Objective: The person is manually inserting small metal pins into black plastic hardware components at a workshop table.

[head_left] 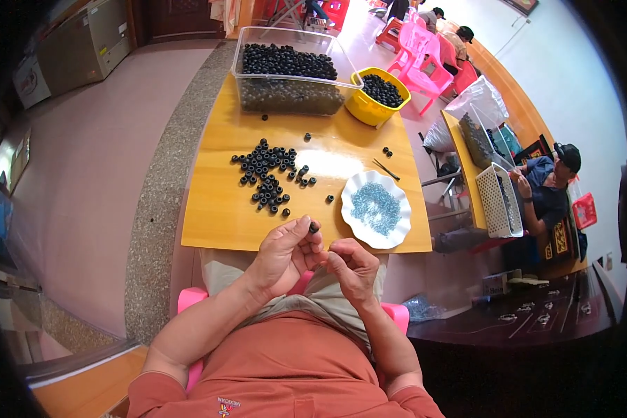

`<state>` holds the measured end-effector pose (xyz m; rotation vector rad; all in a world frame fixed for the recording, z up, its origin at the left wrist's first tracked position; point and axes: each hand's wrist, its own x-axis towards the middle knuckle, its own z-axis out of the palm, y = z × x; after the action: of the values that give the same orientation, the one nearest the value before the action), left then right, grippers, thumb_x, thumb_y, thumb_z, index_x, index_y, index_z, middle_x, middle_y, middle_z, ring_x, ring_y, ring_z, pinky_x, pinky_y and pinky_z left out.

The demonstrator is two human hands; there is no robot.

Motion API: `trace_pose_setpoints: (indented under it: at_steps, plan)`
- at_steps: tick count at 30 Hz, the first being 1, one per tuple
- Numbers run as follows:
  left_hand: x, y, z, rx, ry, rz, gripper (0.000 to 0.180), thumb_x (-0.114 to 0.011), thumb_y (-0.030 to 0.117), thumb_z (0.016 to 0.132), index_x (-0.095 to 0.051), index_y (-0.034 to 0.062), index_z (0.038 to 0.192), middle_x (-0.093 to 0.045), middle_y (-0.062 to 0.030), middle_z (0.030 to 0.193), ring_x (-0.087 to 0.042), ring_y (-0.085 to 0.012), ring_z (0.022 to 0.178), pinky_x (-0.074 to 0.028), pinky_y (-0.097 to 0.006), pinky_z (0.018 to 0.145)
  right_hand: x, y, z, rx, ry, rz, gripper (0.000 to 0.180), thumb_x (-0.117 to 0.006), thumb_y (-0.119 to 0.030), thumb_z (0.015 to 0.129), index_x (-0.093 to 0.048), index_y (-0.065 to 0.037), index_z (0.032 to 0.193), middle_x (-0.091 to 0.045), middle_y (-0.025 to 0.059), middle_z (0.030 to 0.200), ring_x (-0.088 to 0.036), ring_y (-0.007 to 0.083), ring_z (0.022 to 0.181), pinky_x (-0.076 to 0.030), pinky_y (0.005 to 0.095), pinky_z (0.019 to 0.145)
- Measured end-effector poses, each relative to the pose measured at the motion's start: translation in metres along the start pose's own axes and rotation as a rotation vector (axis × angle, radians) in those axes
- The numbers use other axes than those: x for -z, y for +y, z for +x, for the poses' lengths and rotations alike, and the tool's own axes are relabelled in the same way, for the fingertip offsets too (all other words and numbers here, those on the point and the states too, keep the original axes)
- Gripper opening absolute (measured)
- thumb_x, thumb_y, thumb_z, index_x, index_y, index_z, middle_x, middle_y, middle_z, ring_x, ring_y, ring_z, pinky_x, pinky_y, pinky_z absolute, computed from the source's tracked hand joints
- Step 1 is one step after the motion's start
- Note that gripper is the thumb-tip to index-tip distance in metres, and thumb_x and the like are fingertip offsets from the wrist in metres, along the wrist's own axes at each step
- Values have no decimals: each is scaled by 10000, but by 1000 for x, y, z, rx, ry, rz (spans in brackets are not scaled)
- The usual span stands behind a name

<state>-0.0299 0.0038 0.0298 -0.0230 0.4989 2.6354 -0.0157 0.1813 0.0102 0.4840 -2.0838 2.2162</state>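
A person seated at a wooden worktop (216,223) holds both hands close together just past its near edge, over the lap. The left hand (285,252) has its grip closed on one small black ring (314,227), pinched at the fingertips. The right hand (352,268) sits just beside it with fingers curled together; whether its grip holds anything I cannot tell, though it may be pinching something too small to see.

Beyond the grip lies a loose scatter of black rings (268,174), and to its right a white scalloped plate (390,240) of small blue-grey pieces.

Since the ring is held off the worktop's edge, a slip would likely drop it into the lap or onto the floor. A forward reach could also brush the scatter and roll rings away.
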Motion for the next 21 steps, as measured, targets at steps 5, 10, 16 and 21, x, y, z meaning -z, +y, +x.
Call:
trace_pose_setpoints:
  at_steps: [5, 10, 16, 21]
  plan:
    - [1, -3, -1, -4, 23, 12, 239, -490, 287, 1007, -569, 66, 965, -607, -34, 836, -597, -134, 753, -570, -312, 758, 0, -5, 0, 33, 17, -11, 125, -628, 56, 871, -608, 56, 995, -589, 95, 958, -609, 119, 761, -510, 229, 654]
    - [6, -14, -1, -17, 100, 58, 213, -515, 284, 997, -571, 89, 933, -598, -18, 853, -586, -125, 789, -549, -305, 760, -6, -26, 16, 215, 10, -205, 180, -652, 58, 844, -613, 47, 1019, -597, 119, 983, -616, 127, 743, -504, 227, 620]
    - [8, -31, -4, 43, 223, -187, 166, -478, 245, 1005, -562, 108, 963, -585, -18, 917, -567, -130, 856, -489, -317, 810, -15, -17, 15, 362, -43, -510, 253, -692, 47, 793, -642, 12, 1039, -605, 134, 962, -631, 163, 718, -501, 250, 579]
    - [7, -32, -1, -14, 301, -74, 196, -463, 239, 1010, -569, 74, 1017, -590, -44, 977, -567, -146, 909, -485, -309, 812, -19, -9, 17, 369, -78, -674, 309, -719, 26, 772, -654, -27, 1069, -602, 150, 964, -654, 213, 726, -531, 300, 578]
